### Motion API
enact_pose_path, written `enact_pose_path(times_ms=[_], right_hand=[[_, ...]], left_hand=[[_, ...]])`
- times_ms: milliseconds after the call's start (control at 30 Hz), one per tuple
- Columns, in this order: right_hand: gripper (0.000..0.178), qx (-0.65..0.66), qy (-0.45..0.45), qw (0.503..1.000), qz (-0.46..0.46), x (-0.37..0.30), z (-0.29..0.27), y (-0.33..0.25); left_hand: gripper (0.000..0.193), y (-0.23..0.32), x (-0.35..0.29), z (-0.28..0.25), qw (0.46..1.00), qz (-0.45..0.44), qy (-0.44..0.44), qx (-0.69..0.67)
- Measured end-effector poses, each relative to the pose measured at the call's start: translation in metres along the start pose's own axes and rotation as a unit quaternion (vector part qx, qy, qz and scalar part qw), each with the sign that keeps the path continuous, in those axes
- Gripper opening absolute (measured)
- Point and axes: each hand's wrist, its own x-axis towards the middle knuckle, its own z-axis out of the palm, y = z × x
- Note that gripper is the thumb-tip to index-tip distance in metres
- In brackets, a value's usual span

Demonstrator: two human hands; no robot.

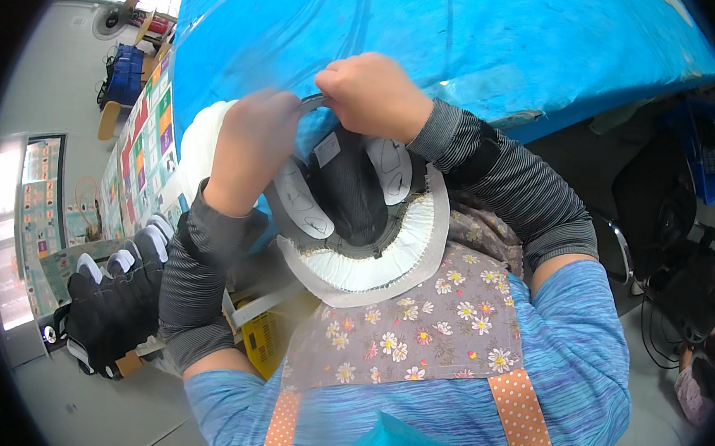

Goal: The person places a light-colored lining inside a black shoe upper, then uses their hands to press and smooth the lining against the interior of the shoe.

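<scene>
A dark, curved sewn fabric piece (352, 185) hangs in front of my apron, its far end held up by both hands. Two white pads with printed line drawings flank its dark middle, and a small white label shows near the far end. Around its near edge runs a gathered white band with a pale grey border. My right hand (375, 96) is closed on the far edge, where a narrow dark strip stretches between the hands. My left hand (255, 141), smeared by motion, grips the left part of that edge. Its fingertips are partly hidden.
Ahead lies a table under blue plastic sheeting (321, 30). Beside my left hand is a white rounded thing (203, 142). Several black items with white rims (116, 297) stand at left, near a yellow crate (262, 341). At right are a blue crate (706, 152) and a dark chair (659, 182).
</scene>
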Motion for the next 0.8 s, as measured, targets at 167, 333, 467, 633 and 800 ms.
enact_pose_path(times_ms=[167,333,467,633,800], right_hand=[[0.012,-0.005,0.038,0.999,0.003,0.004,-0.005,0.002],[0.012,-0.006,0.07,0.998,-0.005,0.005,-0.009,0.005],[0.013,-0.012,0.098,0.994,-0.038,0.001,-0.007,-0.006],[0.016,-0.016,0.163,0.985,-0.051,0.0,-0.019,-0.013],[0.017,-0.052,0.15,0.983,-0.088,-0.005,-0.047,-0.014]], left_hand=[[0.008,0.002,0.003,0.004,0.998,0.006,0.052,-0.028],[0.007,0.018,0.0,-0.001,0.997,-0.013,0.073,-0.007],[0.005,0.017,-0.017,-0.001,0.996,-0.044,0.075,0.012],[0.003,0.018,-0.018,-0.006,0.989,-0.041,0.144,-0.002],[0.013,0.012,-0.028,0.01,0.97,-0.034,0.239,-0.024]])
